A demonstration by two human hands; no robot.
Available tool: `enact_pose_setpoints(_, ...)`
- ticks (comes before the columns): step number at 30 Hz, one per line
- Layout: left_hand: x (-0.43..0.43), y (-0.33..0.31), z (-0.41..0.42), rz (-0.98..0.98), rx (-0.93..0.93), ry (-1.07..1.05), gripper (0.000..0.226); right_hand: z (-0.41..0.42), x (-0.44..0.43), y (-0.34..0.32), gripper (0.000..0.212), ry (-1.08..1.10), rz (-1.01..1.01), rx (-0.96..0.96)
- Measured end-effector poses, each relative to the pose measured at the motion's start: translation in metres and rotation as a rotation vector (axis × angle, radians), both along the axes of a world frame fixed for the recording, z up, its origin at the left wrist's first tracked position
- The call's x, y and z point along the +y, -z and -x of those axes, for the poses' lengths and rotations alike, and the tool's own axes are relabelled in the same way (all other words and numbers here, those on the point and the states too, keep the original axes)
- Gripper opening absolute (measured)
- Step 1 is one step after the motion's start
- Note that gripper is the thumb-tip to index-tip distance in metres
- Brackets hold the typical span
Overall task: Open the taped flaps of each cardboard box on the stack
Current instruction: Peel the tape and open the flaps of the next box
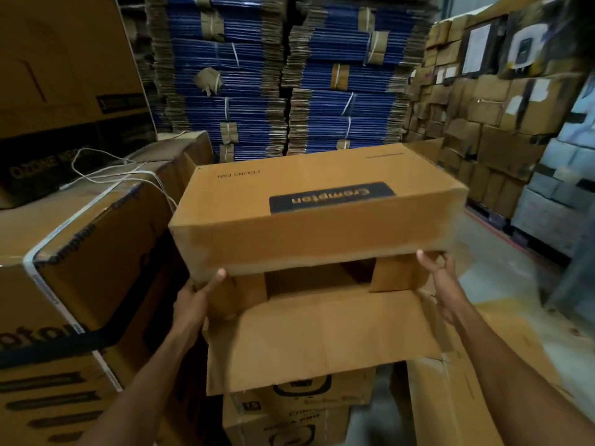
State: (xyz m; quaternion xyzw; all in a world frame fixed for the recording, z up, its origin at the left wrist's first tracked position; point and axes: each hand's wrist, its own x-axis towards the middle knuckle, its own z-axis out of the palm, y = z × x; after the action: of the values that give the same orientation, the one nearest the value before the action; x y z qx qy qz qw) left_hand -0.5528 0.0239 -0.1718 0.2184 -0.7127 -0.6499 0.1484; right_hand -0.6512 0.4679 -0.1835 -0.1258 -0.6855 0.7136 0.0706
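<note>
Box [322, 188] held up at chest level, centre of view, dark "Crompton" label [331, 196] on its top face reading upside down to me. Near end is open: upper flap [306, 243] hangs down over the opening, lower flap [322, 339] sticks out flat toward me, and two short side flaps [399, 273] stand folded inward at either side. Inside is dark; I can't make out any contents.

Left hand [196, 297] grips the box's near left corner, thumb pressed up against the upper flap's bottom edge, other fingers hidden behind the cardboard. Right hand [442, 281] grips the near right corner, fingers curled round the edge by the right side flap.

Directly under the box: a printed carton [289, 413], partly covered by the lower flap. Left of the box: a large carton [80, 252] bound with a white strap, loose white cord [106, 169] lying on top. Behind the box: tall bundles of flattened blue cartons [244, 75]. To its right: a wall of stacked brown boxes [483, 123].
</note>
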Motion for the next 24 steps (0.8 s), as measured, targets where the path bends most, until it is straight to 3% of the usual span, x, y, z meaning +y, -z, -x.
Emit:
enact_pose_setpoints(3,-0.003,-0.043,0.009,0.144,0.046,-0.052,0.069,0.013,0.0,-0.043,0.086,0.054,-0.116,0.093)
enact_pose_setpoints(7,-0.014,-0.112,0.019,0.341,0.16,-0.061,0.046,0.028,0.001,-0.109,0.071,0.031,-0.461,0.13)
enact_pose_setpoints(11,-0.026,-0.155,0.03,0.516,-0.093,0.093,0.034,0.046,-0.004,-0.144,0.053,-0.027,-0.73,0.088)
enact_pose_setpoints(13,-0.026,-0.156,0.037,0.588,-0.203,0.114,0.052,0.055,-0.01,-0.143,0.065,-0.056,-0.824,0.057)
enact_pose_setpoints(17,-0.026,-0.124,0.048,0.659,-0.24,0.088,0.114,0.067,-0.025,-0.119,0.097,-0.065,-1.11,-0.067)
enact_pose_setpoints(19,-0.027,-0.112,0.055,0.705,-0.21,0.032,0.129,0.059,-0.041,-0.108,0.086,-0.005,-1.304,0.015)
enact_pose_setpoints(21,-0.029,-0.108,0.061,0.73,-0.196,-0.004,0.13,0.042,-0.065,-0.102,0.072,-0.084,-1.421,0.252)
enact_pose_setpoints(24,-0.03,-0.108,0.066,0.755,-0.197,-0.012,0.126,0.008,-0.113,-0.1,0.06,-0.41,-1.305,0.482)
